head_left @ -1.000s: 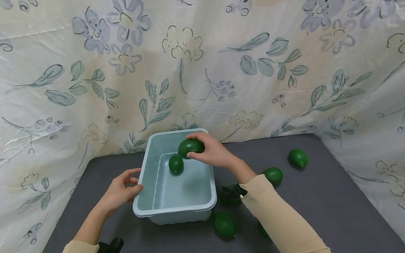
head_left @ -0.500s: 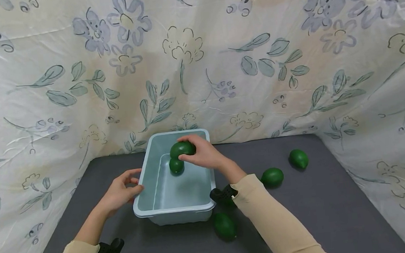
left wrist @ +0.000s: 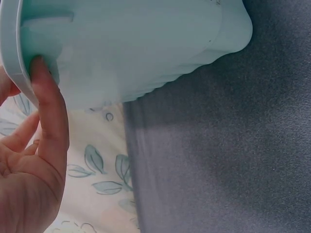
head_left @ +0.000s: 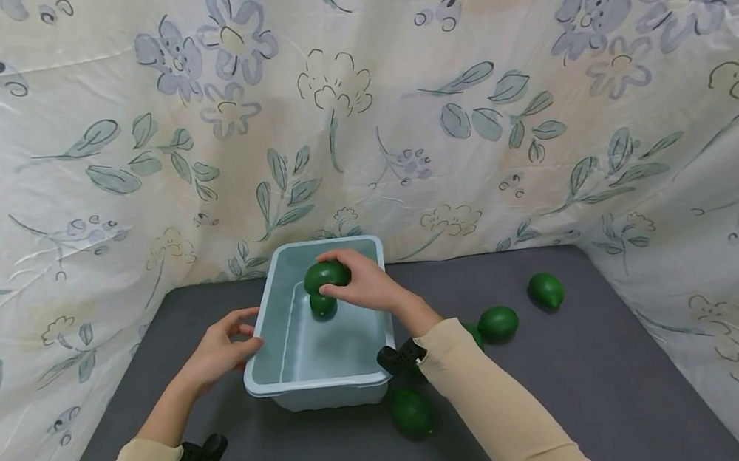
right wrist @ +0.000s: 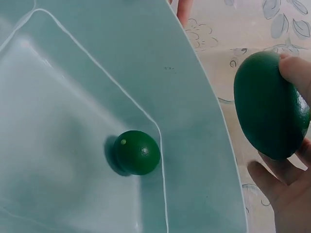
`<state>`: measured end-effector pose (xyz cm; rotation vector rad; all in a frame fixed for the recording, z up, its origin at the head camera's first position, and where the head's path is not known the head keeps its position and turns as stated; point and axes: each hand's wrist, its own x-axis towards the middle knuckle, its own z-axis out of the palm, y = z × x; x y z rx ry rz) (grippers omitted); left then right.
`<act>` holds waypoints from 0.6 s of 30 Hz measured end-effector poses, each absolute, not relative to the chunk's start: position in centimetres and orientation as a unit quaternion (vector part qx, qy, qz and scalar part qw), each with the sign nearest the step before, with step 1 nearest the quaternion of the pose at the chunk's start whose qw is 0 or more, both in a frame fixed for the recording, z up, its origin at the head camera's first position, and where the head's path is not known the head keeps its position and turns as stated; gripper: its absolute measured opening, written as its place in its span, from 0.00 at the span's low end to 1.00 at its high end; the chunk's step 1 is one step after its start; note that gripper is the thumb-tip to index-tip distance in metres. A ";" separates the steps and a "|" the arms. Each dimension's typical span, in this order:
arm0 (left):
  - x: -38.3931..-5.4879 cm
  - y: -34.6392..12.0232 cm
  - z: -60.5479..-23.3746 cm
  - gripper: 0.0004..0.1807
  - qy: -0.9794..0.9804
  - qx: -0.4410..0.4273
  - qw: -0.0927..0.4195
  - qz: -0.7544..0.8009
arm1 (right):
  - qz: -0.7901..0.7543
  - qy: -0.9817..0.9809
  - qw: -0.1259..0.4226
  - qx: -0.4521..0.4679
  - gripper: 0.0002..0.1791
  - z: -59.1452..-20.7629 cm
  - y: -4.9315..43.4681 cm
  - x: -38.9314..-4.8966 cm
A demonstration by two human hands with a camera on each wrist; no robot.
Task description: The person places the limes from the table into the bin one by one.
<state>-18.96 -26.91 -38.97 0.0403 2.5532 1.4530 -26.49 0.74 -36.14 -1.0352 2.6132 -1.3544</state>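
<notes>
- That floral cloth (head_left: 358,113) is hanging right behind your whole setup.
- Your dark grey table (head_left: 625,384) is spreading out in front of it.
- The pale blue bin (head_left: 332,397) is sitting on the tabletop, open side up.
- Your right sleeve (head_left: 499,396) is getting in the way, tbh: it's crossing the table and partly covering a half-hidden fruit (head_left: 472,334).
- Your left hand (head_left: 217,349) is gripping the bin's left rim, fingers bent around the edge.
- Your right hand (head_left: 364,279) is pinching a big green fruit, thumb on one side, fingers on the other.
- That big green fruit (head_left: 322,276) is hanging over the bin's far half, clear of the floor.
- Loose ones are lying around on your right: a near fruit (head_left: 411,413) just beside the bin, a middle fruit (head_left: 498,323) and a far fruit (head_left: 545,291).
- A small green fruit (head_left: 323,307) is resting on the bin floor, partly blocked from your head view by the held one.
</notes>
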 end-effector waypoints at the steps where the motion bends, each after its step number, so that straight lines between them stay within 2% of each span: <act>1: -19.0 -26.9 -39.0 0.34 0.864 0.014 0.101 0.493 | -0.434 0.838 0.011 -0.330 0.29 -36.2 0.8 -26.5; 9: -18.9 -27.0 -39.2 0.34 0.862 0.017 0.098 0.498 | -0.434 0.840 0.011 -0.324 0.32 -36.1 1.5 -26.6; 18: -18.9 -27.1 -39.3 0.33 0.861 0.023 0.099 0.498 | -0.442 0.839 0.007 -0.319 0.31 -35.7 2.7 -26.2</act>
